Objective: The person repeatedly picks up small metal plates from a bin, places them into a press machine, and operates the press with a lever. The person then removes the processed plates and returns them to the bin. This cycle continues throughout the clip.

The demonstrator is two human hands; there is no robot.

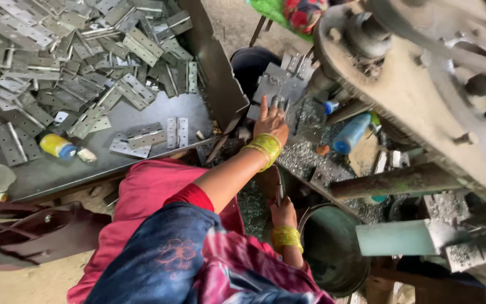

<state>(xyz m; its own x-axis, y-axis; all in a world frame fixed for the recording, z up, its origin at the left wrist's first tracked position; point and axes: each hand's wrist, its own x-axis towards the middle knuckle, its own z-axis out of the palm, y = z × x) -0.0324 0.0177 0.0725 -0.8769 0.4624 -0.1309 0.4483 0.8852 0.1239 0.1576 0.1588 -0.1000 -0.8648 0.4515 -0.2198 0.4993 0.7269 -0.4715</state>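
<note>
My left hand [272,121], with yellow bangles on the wrist, reaches forward and lies flat with spread fingers on a stack of grey metal hinge plates [279,83] beside the press. My right hand [283,213], also with yellow bangles, sits lower, close to my body. It is closed around a dark narrow metal bar [279,183] that stands up just above it. Red and blue patterned cloth covers my lap below both arms.
A large metal tray [142,115] at the left holds a heap of several grey hinges [57,62] and a yellow bottle with a blue cap [57,146]. The heavy press machine [423,90] fills the right. Near it are a blue bottle [351,132], metal chips [305,157], a round green tub [333,253] and a black bucket [248,62].
</note>
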